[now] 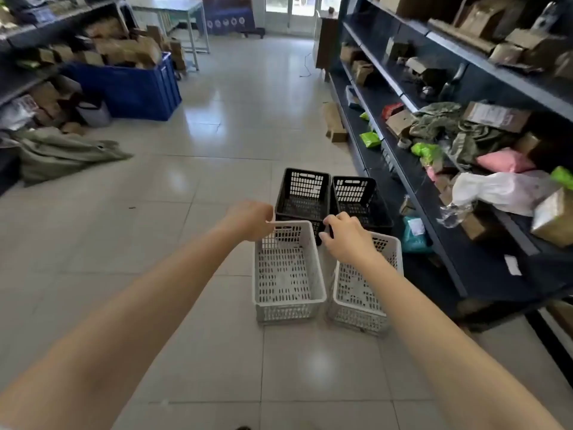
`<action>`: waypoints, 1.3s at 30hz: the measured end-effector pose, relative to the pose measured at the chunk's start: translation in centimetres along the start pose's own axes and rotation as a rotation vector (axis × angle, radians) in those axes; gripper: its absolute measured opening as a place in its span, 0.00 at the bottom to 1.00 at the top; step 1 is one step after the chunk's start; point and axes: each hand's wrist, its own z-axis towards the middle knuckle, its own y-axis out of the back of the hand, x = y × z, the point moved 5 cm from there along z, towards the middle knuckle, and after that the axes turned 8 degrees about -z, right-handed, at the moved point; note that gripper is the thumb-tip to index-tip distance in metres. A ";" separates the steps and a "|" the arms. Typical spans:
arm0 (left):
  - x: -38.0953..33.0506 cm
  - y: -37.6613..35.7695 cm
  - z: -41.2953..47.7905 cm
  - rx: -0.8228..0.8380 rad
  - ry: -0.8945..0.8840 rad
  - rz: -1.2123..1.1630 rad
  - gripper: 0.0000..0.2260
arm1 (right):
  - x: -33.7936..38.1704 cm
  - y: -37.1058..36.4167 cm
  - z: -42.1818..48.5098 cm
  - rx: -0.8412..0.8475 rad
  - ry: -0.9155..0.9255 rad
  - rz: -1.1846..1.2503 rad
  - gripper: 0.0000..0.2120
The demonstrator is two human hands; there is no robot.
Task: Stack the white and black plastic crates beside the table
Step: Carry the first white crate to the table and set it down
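Four perforated plastic crates stand on the tiled floor beside the right-hand shelving. Two white ones are nearest me: the left white crate [288,271] and the right white crate [359,290]. Behind them sit the left black crate [305,193] and the right black crate [356,197]. My left hand [251,221] is curled around the near left corner of the left black crate, right where it meets the left white crate's far rim. My right hand [344,234] grips that black crate's near right corner, thumb below the rim.
A dark metal shelf unit [434,187] packed with boxes, bags and cloth runs along the right. A teal packet [414,234] lies by the crates. A blue bin [139,88], cardboard boxes and a grey-green cloth [62,153] lie at the left. A table [173,10] stands at the far end.
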 end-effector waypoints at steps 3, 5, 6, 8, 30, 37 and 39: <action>4.4 -0.2 1.9 0.043 0.024 -0.020 0.15 | 3.8 -1.6 2.4 0.039 -0.019 -0.001 0.20; 6.4 -0.3 3.4 0.086 0.026 -0.015 0.16 | 5.9 -3.1 4.3 0.097 -0.024 -0.017 0.20; 7.2 -0.4 4.6 0.096 0.012 -0.009 0.16 | 6.7 -3.7 5.5 0.116 -0.030 -0.021 0.20; 8.4 0.1 7.3 0.094 -0.023 0.031 0.16 | 7.8 -4.6 8.0 0.123 -0.039 -0.011 0.19; 12.4 0.7 40.1 0.217 -0.585 0.235 0.14 | 6.2 -8.7 33.8 0.134 -0.468 0.104 0.17; 13.5 -2.0 49.2 0.405 -0.895 0.294 0.15 | 7.3 -12.2 36.5 0.122 -0.871 0.215 0.17; 14.9 -3.1 50.3 0.489 -0.905 0.311 0.14 | 8.5 -14.1 36.2 0.161 -0.925 0.258 0.17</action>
